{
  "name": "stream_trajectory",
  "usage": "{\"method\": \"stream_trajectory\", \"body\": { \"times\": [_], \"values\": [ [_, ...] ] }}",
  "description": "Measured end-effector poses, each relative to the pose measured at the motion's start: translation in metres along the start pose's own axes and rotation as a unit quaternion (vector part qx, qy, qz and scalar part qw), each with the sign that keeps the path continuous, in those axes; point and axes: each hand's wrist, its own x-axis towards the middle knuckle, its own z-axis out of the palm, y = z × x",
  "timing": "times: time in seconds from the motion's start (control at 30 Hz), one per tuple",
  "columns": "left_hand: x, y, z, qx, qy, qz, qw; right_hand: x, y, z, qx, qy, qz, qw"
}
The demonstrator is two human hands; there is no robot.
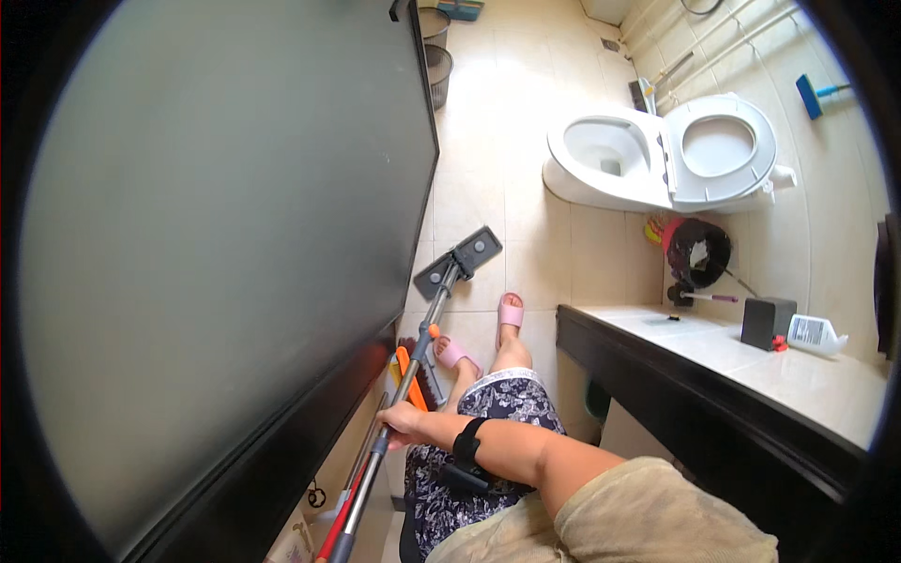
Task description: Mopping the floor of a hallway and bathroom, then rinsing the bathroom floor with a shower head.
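Note:
My right hand (403, 421) is wrapped around the metal pole of a flat mop (441, 299). The mop's grey hinged head (477, 247) is at the far end, over the tiled floor beside the dark door. Just beyond my hand are an orange-edged tool (412, 376) and a broom with dark bristles (426, 376), partly covered by the pole. Red and metal handles (343, 517) run alongside the lower pole. My left hand is out of view.
A frosted panel door (232, 211) fills the left side. At right stand a white toilet (598, 190) with its lid raised, a black-lined bin (714, 243) and a tiled counter (767, 380) holding a white bottle (813, 334). Wire baskets (440, 77) stand beyond the door.

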Motion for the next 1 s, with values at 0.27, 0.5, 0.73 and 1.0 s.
{"method": "stream_trajectory", "body": {
  "times": [0.27, 0.5, 0.73, 1.0],
  "values": [
    [0.014, 0.053, 0.004, 0.221, 0.306, 0.098, 0.921, -0.010, -0.029, -0.052, 0.291, -0.136, -0.060, 0.945],
    [0.006, 0.069, 0.046, 0.466, 0.217, 0.202, 0.834, -0.034, -0.019, -0.086, 0.219, -0.023, -0.033, 0.975],
    [0.060, 0.127, 0.082, 0.014, 0.254, 0.104, 0.962, -0.008, -0.053, -0.166, 0.102, 0.072, -0.074, 0.989],
    [0.148, 0.245, 0.009, -0.028, 0.286, 0.133, 0.949, 0.010, -0.172, -0.286, 0.198, 0.139, -0.161, 0.957]
  ]
}}
